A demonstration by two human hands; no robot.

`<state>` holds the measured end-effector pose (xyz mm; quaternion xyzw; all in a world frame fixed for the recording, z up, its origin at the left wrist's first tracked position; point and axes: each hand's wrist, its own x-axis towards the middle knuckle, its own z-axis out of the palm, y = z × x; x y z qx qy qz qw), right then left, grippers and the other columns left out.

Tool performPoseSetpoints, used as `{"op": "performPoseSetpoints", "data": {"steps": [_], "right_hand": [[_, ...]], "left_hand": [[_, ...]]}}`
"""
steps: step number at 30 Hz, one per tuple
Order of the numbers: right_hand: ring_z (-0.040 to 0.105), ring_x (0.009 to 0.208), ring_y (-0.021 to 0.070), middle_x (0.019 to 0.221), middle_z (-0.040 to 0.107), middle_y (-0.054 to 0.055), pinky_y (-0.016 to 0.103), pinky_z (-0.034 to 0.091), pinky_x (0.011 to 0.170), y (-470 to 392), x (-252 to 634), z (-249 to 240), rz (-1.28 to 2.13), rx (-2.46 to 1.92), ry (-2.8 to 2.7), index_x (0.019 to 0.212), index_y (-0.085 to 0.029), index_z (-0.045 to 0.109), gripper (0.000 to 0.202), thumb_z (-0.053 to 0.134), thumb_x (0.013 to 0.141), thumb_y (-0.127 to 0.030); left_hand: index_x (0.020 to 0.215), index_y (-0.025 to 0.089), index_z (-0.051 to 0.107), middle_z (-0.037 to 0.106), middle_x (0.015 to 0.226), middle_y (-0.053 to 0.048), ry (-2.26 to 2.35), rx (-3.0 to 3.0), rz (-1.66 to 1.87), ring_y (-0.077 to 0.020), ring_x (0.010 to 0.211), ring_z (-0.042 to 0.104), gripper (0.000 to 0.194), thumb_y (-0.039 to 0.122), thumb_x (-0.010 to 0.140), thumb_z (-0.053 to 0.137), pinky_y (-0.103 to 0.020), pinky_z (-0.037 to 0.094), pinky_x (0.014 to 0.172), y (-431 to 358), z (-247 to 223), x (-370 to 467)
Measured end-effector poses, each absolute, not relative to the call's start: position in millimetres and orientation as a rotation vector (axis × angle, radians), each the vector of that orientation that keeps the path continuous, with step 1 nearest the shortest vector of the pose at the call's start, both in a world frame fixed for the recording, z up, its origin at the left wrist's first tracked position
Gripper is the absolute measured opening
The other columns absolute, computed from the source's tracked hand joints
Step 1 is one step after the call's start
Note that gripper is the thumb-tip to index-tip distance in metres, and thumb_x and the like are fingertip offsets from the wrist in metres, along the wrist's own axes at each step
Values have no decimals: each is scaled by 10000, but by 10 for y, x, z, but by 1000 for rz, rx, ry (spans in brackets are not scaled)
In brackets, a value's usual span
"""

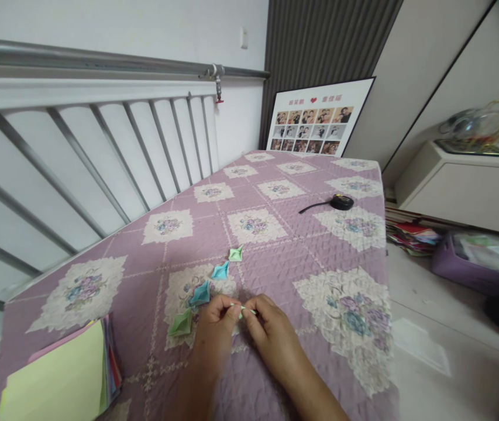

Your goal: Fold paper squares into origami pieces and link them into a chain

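Between the fingertips of both hands is a small piece of folded light-green paper [244, 309], mostly covered by the fingers. My left hand [216, 327] pinches its left end, and my right hand [271, 325] pinches its right end. Just left of and beyond the hands, folded paper pieces lie in a slanting row on the tablecloth: a green one [182, 323] nearest, a blue one [200, 293], another blue one [220, 271], and a pale-green one [236, 254] farthest off.
A stack of coloured paper [56, 374] with yellow on top lies at the near left. A black tape measure [341, 202] with a strap rests toward the right of the flowered tablecloth [275, 263]. A radiator [100, 158] borders the left; a photo board [319, 117] stands behind.
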<state>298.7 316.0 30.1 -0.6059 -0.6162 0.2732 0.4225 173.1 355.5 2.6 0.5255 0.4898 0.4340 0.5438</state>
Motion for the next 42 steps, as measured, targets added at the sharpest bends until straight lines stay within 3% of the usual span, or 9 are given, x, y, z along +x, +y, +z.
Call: {"op": "performPoseSetpoints", "data": {"steps": [6, 12, 23, 31, 35, 42], "right_hand": [[535, 719, 164, 723, 565, 11, 270, 390, 673, 3182, 2990, 316, 773, -1494, -1440, 700, -205, 547, 228, 448, 882, -298], [506, 666, 154, 704, 548, 0, 258, 381, 618, 3190, 3008, 295, 897, -1501, -1321, 722, -196, 583, 231, 499, 843, -374], [451, 641, 146, 650, 481, -20, 259, 351, 604, 3168, 2978, 309, 909, -1533, -1278, 658, -206, 483, 243, 475, 829, -378], [349, 548, 106, 583, 418, -55, 232, 294, 531, 3190, 3036, 300, 1141, -1450, -1052, 646, -202, 505, 254, 522, 797, -405], [328, 524, 93, 559, 404, -64, 222, 288, 518, 3181, 3040, 312, 1200, -1419, -1001, 639, -196, 528, 249, 548, 788, -395], [465, 620, 119, 685, 515, -30, 224, 380, 571, 3192, 3045, 258, 1037, -1312, -987, 811, -197, 566, 220, 608, 761, -407]], "left_hand": [[791, 175, 605, 485, 576, 58, 1075, 1143, 1020, -116, 564, 456, 221, 395, 774, 586, -220, 356, 568, 3549, -33, 1763], [742, 171, 597, 440, 559, 64, 1113, 1182, 1093, -106, 560, 404, 249, 412, 800, 570, -214, 323, 559, 3548, -59, 1742], [746, 190, 554, 482, 600, 53, 1252, 1225, 1085, -116, 585, 443, 236, 406, 836, 523, -222, 350, 571, 3524, -43, 1736], [1107, 201, 610, 597, 798, 3, 1001, 991, 1125, -117, 667, 523, 371, 427, 813, 597, -228, 437, 637, 3518, -60, 1763], [1023, 189, 649, 601, 771, -1, 1026, 949, 1101, -121, 672, 538, 337, 422, 780, 639, -222, 443, 631, 3496, -15, 1751], [847, 179, 638, 542, 614, 40, 1050, 776, 1110, -93, 556, 489, 291, 432, 715, 695, -205, 422, 582, 3520, 3, 1789]]}}
